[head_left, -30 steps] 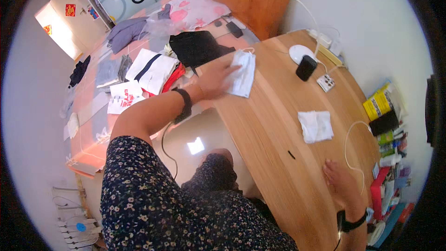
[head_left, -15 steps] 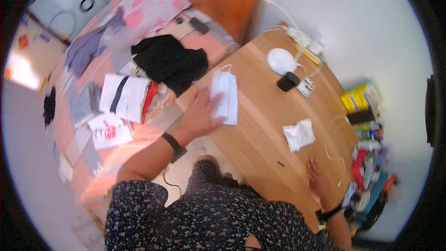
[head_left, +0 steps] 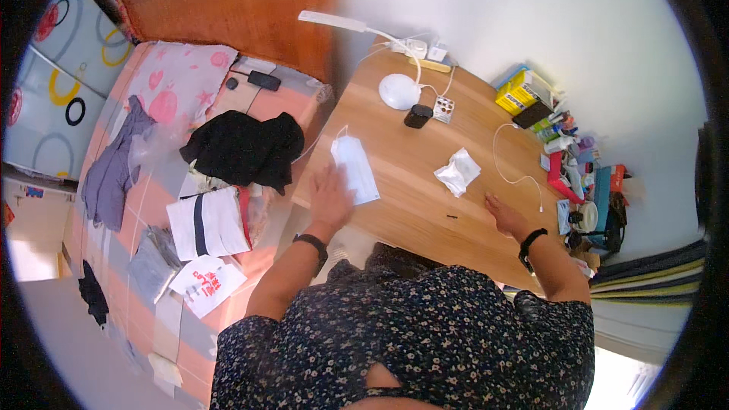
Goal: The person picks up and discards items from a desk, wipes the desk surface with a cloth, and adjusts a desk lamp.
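A light blue face mask [head_left: 360,171] with white ear loops lies flat at the left side of the wooden desk. My left hand [head_left: 332,199], a little blurred, rests over the mask's left edge with its fingers stretched out. Near the desk's right part, my right hand [head_left: 507,216] is held low with its fingers extended and nothing in them. A crumpled white tissue packet [head_left: 458,172] lies just beyond that hand. Closer to me is a small dark stick-like piece [head_left: 452,217]. Whether my right fingers touch the desk I cannot tell.
A white desk lamp [head_left: 399,92] stands at the back beside a black box-shaped item [head_left: 418,116]. A white cable [head_left: 497,156] runs along the right. Bottles and boxes line the wall, including a yellow box [head_left: 519,91]. Left is a bed with black clothing [head_left: 247,148] and folded white cloth [head_left: 209,224].
My head view has turned and shifted, so the desk sits differently in the picture. My left hand stays at the mask's left edge; my right hand remains near the desk's right side.
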`<action>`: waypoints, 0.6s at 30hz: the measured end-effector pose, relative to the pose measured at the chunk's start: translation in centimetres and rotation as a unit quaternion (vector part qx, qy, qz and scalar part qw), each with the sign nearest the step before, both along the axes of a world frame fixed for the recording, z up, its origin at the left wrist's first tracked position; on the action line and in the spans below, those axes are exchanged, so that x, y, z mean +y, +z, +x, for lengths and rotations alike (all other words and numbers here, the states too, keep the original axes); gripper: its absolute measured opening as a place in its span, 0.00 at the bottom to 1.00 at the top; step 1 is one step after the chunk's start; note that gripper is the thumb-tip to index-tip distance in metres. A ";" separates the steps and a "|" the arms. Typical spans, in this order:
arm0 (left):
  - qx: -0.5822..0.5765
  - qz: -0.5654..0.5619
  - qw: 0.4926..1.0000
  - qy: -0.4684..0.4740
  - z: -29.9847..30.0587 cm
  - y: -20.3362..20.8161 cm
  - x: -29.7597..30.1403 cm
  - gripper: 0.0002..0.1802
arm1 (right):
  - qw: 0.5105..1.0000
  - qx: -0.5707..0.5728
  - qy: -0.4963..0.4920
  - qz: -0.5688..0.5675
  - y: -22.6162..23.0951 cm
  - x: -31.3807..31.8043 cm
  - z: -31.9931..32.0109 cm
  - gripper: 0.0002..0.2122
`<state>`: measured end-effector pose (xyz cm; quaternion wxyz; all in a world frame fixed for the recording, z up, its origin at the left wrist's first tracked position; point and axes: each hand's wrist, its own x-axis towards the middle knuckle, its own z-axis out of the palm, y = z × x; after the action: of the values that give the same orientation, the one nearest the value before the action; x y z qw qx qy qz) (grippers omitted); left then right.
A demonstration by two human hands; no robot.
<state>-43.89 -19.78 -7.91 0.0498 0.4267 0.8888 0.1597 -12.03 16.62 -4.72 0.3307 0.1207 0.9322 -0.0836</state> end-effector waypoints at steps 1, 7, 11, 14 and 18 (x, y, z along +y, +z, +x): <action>-0.010 -0.006 1.000 0.007 0.0 0.1 -0.1 0.34 | 1.000 -0.016 -0.003 0.007 0.2 -0.4 -0.4 0.33; 0.001 -0.062 0.995 -0.084 -0.5 0.5 -0.6 0.35 | 0.999 0.003 -0.002 0.036 -0.6 -0.3 0.6 0.33; -0.068 -0.055 0.986 -0.142 -1.7 -0.6 -1.7 0.37 | 0.997 0.030 -0.067 0.002 -0.2 -0.9 -0.1 0.30; -0.047 -0.104 0.985 -0.127 -1.6 -0.3 -1.5 0.37 | 0.985 0.097 -0.132 -0.057 -0.2 -0.4 -1.4 0.23; -0.068 -0.145 0.981 -0.112 -1.6 0.2 -1.8 0.37 | 0.932 0.153 -0.264 -0.194 11.3 -4.2 -9.9 0.14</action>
<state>-45.46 -21.56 -7.72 0.1891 0.4999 0.8436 0.0514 -21.96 12.43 6.60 0.1671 0.2813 0.8718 -0.3646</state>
